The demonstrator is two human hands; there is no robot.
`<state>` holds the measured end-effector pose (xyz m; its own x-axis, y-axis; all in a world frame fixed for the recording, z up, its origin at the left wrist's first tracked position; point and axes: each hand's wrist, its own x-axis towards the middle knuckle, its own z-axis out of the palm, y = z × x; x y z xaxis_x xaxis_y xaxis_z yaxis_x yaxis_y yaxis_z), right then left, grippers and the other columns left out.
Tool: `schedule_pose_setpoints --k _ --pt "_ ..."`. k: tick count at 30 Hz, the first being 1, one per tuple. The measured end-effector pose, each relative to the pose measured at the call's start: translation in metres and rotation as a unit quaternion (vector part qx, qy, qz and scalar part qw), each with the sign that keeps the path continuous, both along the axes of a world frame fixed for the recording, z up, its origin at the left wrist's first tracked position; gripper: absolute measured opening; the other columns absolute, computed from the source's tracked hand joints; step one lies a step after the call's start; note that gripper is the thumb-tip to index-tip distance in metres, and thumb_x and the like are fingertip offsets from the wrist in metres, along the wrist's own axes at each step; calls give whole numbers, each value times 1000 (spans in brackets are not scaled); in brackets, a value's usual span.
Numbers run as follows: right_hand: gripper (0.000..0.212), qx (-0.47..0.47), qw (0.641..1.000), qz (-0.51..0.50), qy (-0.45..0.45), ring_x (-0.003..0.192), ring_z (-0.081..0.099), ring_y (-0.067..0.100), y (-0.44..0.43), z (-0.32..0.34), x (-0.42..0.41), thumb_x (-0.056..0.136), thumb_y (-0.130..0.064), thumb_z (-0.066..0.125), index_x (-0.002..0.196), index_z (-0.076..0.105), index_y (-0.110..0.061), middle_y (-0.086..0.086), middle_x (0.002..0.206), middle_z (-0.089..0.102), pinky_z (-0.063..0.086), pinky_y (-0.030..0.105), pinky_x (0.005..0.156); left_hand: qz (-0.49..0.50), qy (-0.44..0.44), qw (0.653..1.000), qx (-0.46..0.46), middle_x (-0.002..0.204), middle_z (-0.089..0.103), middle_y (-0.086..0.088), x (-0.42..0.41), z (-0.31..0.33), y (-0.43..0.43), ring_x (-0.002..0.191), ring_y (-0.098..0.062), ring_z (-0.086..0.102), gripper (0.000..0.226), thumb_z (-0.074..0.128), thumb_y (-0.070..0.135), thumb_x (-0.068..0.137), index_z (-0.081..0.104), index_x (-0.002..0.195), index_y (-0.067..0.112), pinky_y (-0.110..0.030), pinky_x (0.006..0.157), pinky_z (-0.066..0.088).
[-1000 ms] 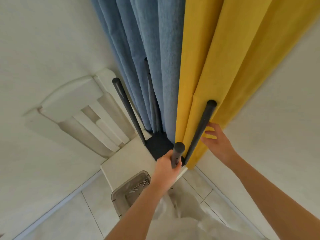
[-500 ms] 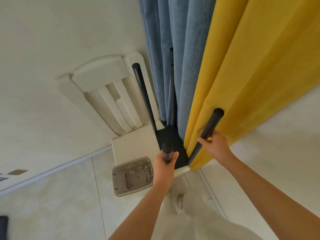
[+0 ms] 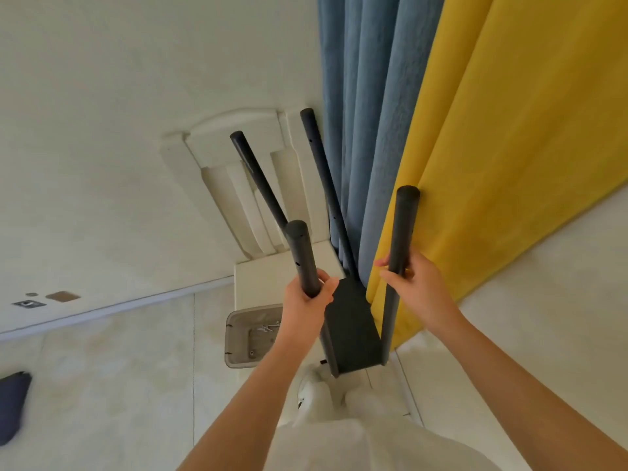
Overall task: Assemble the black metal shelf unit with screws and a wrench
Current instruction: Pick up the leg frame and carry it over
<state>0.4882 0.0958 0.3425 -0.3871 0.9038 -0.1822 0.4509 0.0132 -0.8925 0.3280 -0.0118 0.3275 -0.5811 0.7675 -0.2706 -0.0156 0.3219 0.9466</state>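
1. Gripping the two near posts: left hand (image 3: 306,297) wraps the left post (image 3: 300,253), right hand (image 3: 419,290) wraps the right post (image 3: 404,226)
2. Shelf unit (image 3: 350,300) is upright over the floor (image 3: 119,385), between chair (image 3: 234,147) and yellow curtain (image 3: 509,164); I cannot tell whether it rests or hangs
3. Done, I judge: four posts joined to one low panel (image 3: 353,331)
4. Left: upper holes (image 3: 297,264) are bare, no more panels in view; screws (image 3: 268,329) lie in the tray (image 3: 238,351) on the floor by the chair's front edge; no wrench seen
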Motion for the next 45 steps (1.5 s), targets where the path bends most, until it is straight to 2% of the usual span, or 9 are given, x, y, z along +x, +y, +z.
schedule_pose_setpoints --k 6,10,14,20,25,31,36,39,45 --pt "15 33 997 56 40 94 63 -4 -15 48 -7 92 -17 67 101 58 -25 -12 96 69 47 3 74 66 45 995 56 70 65 -1 -5 38 -15 63 -4 64 11 71 25 89 62 84 21 -9 60 49" --pt "18 37 990 93 100 93 64 2 -26 85 -18 93 -17 65 105 54 -23 -5 96 67 52 11 81 168 94 976 101 65 64 -1 0 71 -27 61 -14 63 23 68 37 91 61 78 19 -9 59 50" --pt "22 30 975 145 167 91 66 9 -41 116 -24 91 -15 66 107 55 -24 -9 88 64 54 18 85 263 115 946 152 54 57 -1 6 102 -47 52 -16 61 31 65 47 89 57 78 19 -23 59 59" --pt "23 30 956 210 201 92 67 13 -69 140 -45 90 -17 65 109 55 -27 -8 89 64 56 25 88 336 142 917 159 54 50 -4 -6 132 -84 46 -12 57 30 67 39 91 56 75 16 -32 52 59" --pt "22 0 939 274 208 83 65 10 -99 143 -80 90 -17 65 105 56 -29 -8 86 63 54 17 82 392 157 895 144 59 49 -15 -30 138 -129 47 -21 55 34 69 39 89 53 72 14 -32 49 57" --pt "21 -26 916 347 199 80 64 10 -157 137 -143 91 -20 65 105 56 -33 -5 84 62 52 14 80 457 162 865 130 54 50 0 -73 136 -205 46 -12 55 26 70 38 89 58 67 34 -25 50 55" --pt "25 -50 896 395 198 79 64 8 -220 131 -199 92 -16 64 99 57 -40 -7 81 62 50 10 75 498 166 843 115 52 49 2 -114 130 -278 45 -12 55 26 70 37 88 58 67 29 -23 50 54" --pt "27 -65 889 406 200 76 63 5 -262 126 -234 91 -16 65 95 57 -42 -9 78 62 49 9 74 504 170 840 103 55 50 -4 -142 127 -324 47 -14 55 26 71 39 87 57 69 25 -22 52 54" --pt "21 -91 878 405 240 78 61 9 -344 108 -293 93 -18 63 100 58 -37 -9 80 60 50 13 76 515 191 827 118 58 49 -6 -193 129 -408 50 -15 50 13 60 47 82 57 71 41 -23 51 54"
